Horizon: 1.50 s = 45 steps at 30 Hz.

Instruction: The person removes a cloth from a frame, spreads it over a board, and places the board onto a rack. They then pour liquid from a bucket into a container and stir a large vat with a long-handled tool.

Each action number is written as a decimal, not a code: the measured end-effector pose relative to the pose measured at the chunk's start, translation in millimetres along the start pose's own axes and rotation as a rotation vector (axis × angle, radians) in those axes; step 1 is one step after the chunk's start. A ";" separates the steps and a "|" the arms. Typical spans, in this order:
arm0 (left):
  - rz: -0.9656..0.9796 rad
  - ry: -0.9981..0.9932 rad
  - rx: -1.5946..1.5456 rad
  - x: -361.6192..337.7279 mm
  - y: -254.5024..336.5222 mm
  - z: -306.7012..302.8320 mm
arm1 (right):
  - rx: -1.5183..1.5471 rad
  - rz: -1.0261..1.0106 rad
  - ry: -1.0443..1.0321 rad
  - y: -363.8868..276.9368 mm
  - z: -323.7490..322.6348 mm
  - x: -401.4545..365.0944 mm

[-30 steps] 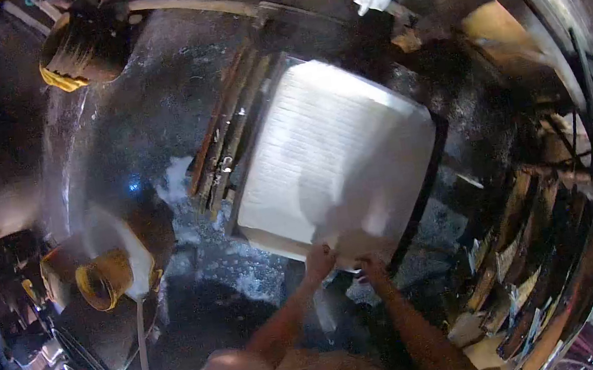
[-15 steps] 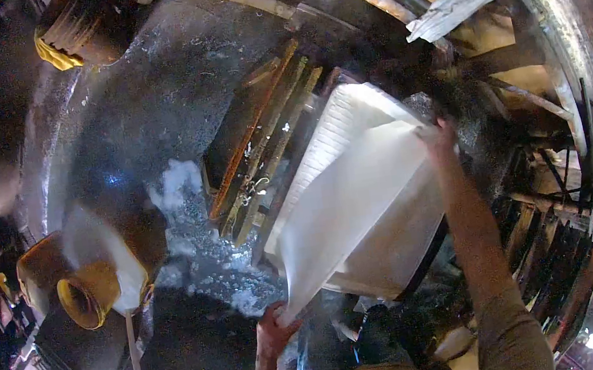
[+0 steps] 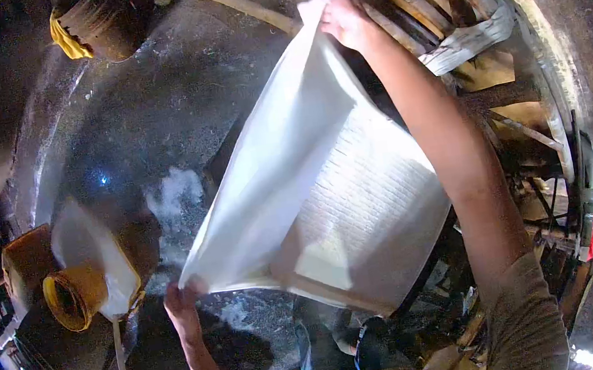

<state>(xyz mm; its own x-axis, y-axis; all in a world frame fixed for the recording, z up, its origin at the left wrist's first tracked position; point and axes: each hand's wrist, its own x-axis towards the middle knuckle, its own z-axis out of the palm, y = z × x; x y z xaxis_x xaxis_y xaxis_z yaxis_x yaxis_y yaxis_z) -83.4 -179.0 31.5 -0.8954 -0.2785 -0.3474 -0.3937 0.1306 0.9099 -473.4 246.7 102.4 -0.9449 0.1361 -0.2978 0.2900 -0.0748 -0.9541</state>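
Observation:
A large, thin white sheet [image 3: 259, 182] is stretched between my two hands. My right hand [image 3: 340, 18] pinches its far corner up near the poles, with the arm reaching across the view. My left hand [image 3: 183, 305] grips the near left corner, low and to the left. Below the lifted sheet shows a white, ridged surface [image 3: 368, 190] with a smooth lower border. The lifted sheet covers its left part. My legs [image 3: 334, 356] are at the bottom, close to its near edge.
Bent poles [image 3: 235, 2] run along the top, with a pale cloth [image 3: 469, 42] hung over them at right. A yellowish round-mouthed container [image 3: 72, 300] stands at left. At the upper left is a dark vessel [image 3: 107, 23]. White residue [image 3: 178, 193] lies on the dark floor.
My right hand has moved up and left with its corner, my left hand left and slightly up. The sheet is now spread wider and raised, uncovering the ridged surface and hiding the wooden slats.

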 end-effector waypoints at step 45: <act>0.387 -0.807 0.826 -327.4 -161.3 269.9 | -0.552 0.184 0.255 20.1 -550.4 -473.7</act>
<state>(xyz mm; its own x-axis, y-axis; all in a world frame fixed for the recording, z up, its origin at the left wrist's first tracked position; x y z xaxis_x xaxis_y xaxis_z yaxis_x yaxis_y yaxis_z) 217.2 148.0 -62.8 -0.7396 0.5458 -0.3938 0.1771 0.7223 0.6685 63.7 724.5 207.1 -0.8261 0.4052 -0.3916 0.5439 0.3920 -0.7419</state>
